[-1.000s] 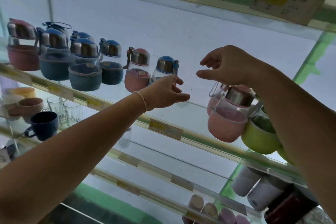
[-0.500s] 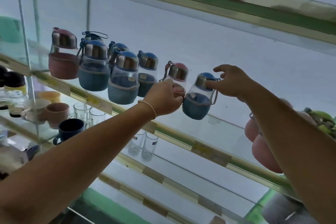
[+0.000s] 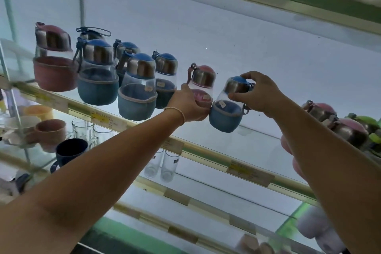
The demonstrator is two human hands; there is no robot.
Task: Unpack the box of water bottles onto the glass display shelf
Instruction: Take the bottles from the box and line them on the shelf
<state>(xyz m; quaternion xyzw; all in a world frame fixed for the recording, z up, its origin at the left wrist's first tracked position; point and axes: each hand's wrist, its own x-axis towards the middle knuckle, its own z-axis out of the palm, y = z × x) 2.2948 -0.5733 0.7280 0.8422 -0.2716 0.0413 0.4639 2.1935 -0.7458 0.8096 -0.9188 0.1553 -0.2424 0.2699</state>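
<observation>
Evidently the unpacking was well along: several bottles (image 3: pixel 137 90) stood clustered at the left of the glass shelf (image 3: pixel 206 151), and more pink and green ones (image 3: pixel 321 113) sat at the far right. The box was out of view, so how many were left could not be told. The left hand (image 3: pixel 188 105) curled round the lower body of a pink bottle (image 3: pixel 203 82). Just right of it, the blue bottle (image 3: pixel 225 116) was gripped by the right hand (image 3: pixel 259 93). That hand's fingers (image 3: pixel 247 77) arched over the blue cap and the thumb pressed the clear wall below the steel collar. Both bottles probably needed only straightening into the row.
</observation>
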